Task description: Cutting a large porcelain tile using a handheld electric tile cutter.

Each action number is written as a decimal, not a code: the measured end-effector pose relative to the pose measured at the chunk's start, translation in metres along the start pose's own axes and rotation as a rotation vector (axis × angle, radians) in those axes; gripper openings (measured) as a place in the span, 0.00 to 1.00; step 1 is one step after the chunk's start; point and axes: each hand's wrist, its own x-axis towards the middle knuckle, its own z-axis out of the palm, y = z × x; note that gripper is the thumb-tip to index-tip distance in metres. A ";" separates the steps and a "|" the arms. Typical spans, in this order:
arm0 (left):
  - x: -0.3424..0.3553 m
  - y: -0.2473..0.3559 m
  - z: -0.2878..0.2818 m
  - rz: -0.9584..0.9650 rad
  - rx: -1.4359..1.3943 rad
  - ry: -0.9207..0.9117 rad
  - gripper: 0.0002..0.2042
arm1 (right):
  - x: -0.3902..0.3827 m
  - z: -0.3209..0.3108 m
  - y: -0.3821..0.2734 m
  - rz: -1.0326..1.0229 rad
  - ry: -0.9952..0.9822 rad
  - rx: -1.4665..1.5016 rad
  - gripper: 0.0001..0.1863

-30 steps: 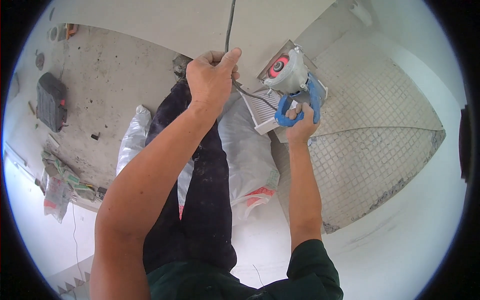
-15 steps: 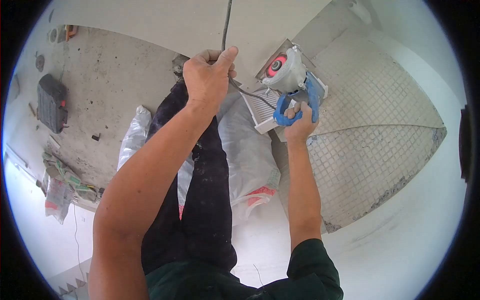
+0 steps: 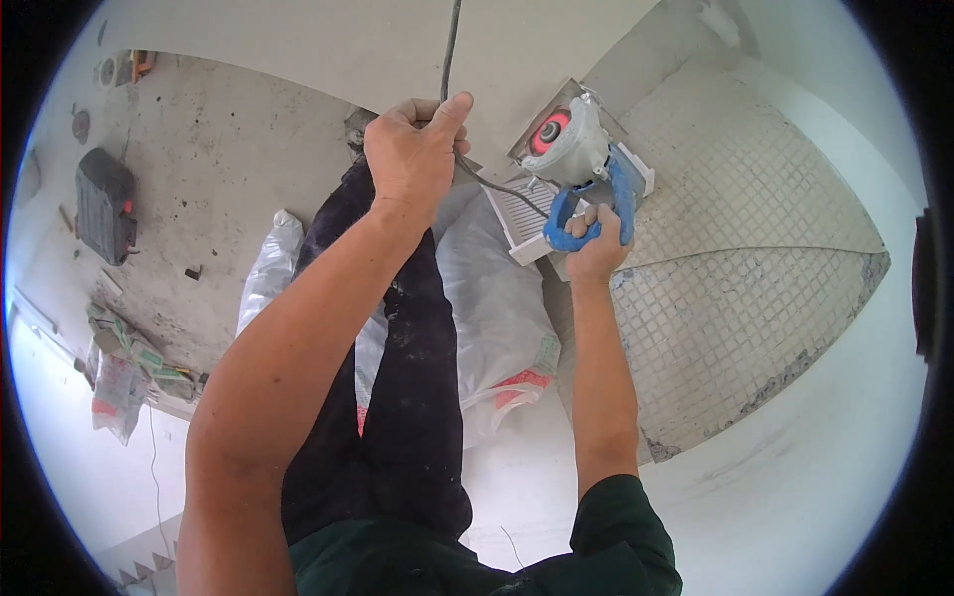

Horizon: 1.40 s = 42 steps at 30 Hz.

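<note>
A handheld circular saw (image 3: pixel 584 144) with a blue handle, grey guard and red disc hangs from my right hand (image 3: pixel 597 245). That hand is closed round the blue handle. My left hand (image 3: pixel 418 140) pinches a dark power cord (image 3: pixel 474 175), which runs up past my fingers and loops down toward the saw's handle. Part of the cord is hidden behind my fingers. Directly below the saw is a white slatted grille (image 3: pixel 524 218), partly covered by it. A large pale plastic sack (image 3: pixel 494 288) lies beside my leg, under the grille.
Grid-patterned tiles (image 3: pixel 740 189) slope away at the right, with a broken edge. A dark tool case (image 3: pixel 105 207) lies on the dusty floor (image 3: pixel 219 139) at the left. Near it are rubble and a plastic bag (image 3: pixel 116 397). A smooth pale panel (image 3: pixel 328 45) spans the top.
Both hands stay almost where they were, still holding the saw and the cord. The whole view has shifted very slightly.
</note>
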 end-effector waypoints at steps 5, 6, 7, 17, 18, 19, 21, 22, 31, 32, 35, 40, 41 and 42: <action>0.000 -0.001 -0.002 -0.003 -0.017 -0.007 0.15 | -0.003 0.003 0.001 0.013 -0.002 0.009 0.04; 0.000 0.000 -0.002 -0.005 -0.019 -0.004 0.15 | -0.003 0.003 0.001 0.016 0.004 0.010 0.04; 0.000 -0.001 -0.002 -0.005 -0.018 -0.004 0.15 | -0.004 0.003 0.001 0.018 0.010 0.012 0.04; 0.001 -0.001 -0.004 -0.001 -0.016 0.004 0.15 | -0.004 -0.003 0.004 0.035 -0.014 -0.035 0.04; 0.001 -0.001 -0.004 -0.011 -0.003 -0.002 0.16 | -0.003 -0.004 0.005 0.031 -0.014 -0.034 0.04; 0.001 -0.001 -0.004 -0.011 -0.002 -0.001 0.16 | -0.004 -0.003 0.005 0.029 -0.014 -0.031 0.04; 0.002 -0.002 -0.006 0.000 -0.015 -0.010 0.15 | -0.007 0.000 0.005 0.033 -0.010 -0.029 0.04; 0.001 -0.001 -0.005 0.000 -0.015 -0.011 0.15 | -0.008 0.000 0.004 0.033 -0.005 -0.030 0.04; -0.001 0.000 -0.005 -0.009 -0.005 -0.013 0.15 | -0.007 -0.007 0.009 0.045 -0.002 -0.002 0.04; 0.000 -0.001 -0.005 -0.006 -0.009 -0.016 0.15 | -0.006 -0.008 0.010 0.046 -0.003 -0.001 0.04; 0.001 -0.001 -0.005 -0.007 0.001 -0.018 0.15 | -0.006 -0.010 0.011 0.048 -0.003 -0.002 0.04; 0.002 -0.003 -0.006 -0.009 -0.007 -0.023 0.15 | -0.010 -0.005 0.010 0.048 0.003 -0.016 0.04; 0.002 -0.003 -0.007 -0.002 0.010 -0.024 0.15 | -0.010 -0.007 0.011 0.047 0.004 -0.017 0.04; 0.003 -0.003 -0.007 0.005 0.027 -0.025 0.15 | -0.008 -0.009 0.012 0.041 -0.001 -0.017 0.04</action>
